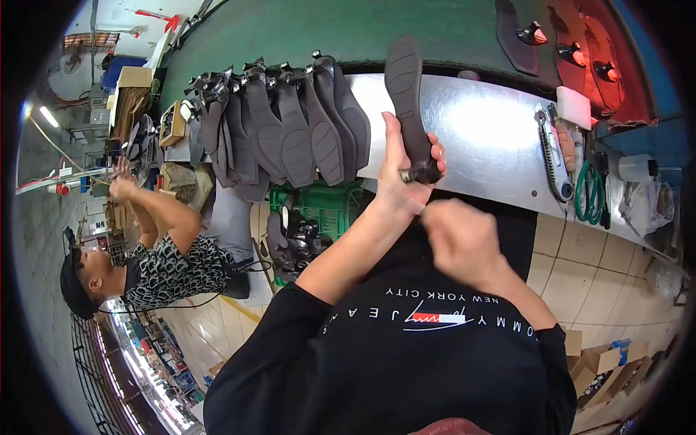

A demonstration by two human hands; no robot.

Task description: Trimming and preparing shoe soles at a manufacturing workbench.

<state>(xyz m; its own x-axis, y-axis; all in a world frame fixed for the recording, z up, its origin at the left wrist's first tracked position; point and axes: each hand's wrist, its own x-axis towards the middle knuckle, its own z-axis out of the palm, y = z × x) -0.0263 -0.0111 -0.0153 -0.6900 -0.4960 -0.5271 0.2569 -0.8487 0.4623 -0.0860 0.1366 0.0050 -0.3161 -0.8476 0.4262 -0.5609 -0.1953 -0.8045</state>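
Observation:
My left hand (407, 163) is wrapped round the heel end of a dark brown sandal (406, 83), its long flat sole turned toward me and its toe end pointing away. My thumb lies along the sole's left edge, and fingertips show at the right. Just below and to the right, close to my left wrist, my right hand (462, 235) is curled closed and blurred by motion. What it holds, if anything, cannot be made out. Left of the held sandal, a row of similar sandals (296, 138) overlaps on the metal table edge (478, 109), soles showing.
A green work surface (435, 29) runs behind; more soles lie under red light (591, 58). A box cutter (554, 156), green ring (591, 192) and white block (574, 107) sit right. A green crate (326, 206) stands below the row. A co-worker (181, 268) is at left.

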